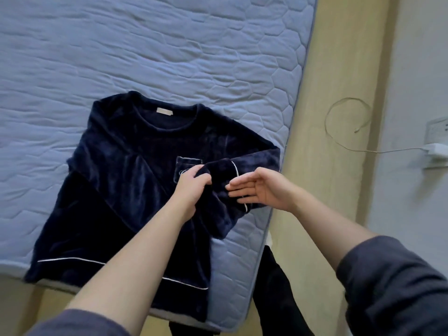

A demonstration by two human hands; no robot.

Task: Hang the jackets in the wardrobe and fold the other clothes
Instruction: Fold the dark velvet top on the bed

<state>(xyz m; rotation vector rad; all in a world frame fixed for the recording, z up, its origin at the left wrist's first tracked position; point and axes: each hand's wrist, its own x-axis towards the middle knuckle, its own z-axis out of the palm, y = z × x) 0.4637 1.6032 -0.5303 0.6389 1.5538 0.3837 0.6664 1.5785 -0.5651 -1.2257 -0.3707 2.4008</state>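
Note:
A dark navy velvet pyjama top point(116, 190) lies face up on the blue quilted mattress point(169, 44), collar away from me and white-piped hem at the near edge. Its left sleeve is folded across the body. The right sleeve point(225, 190), with white piping at the cuff, is folded back over the chest pocket. My left hand point(191, 187) grips the sleeve's cuff end with curled fingers. My right hand point(259, 187) is flat and straight-fingered, its fingertips touching the sleeve from the right.
The mattress's right edge runs along a wooden bed frame point(327, 93). A white charger point(436, 151) with a looped cable point(349, 117) is plugged into the wall at right. A dark garment point(274, 299) hangs off the mattress's near corner.

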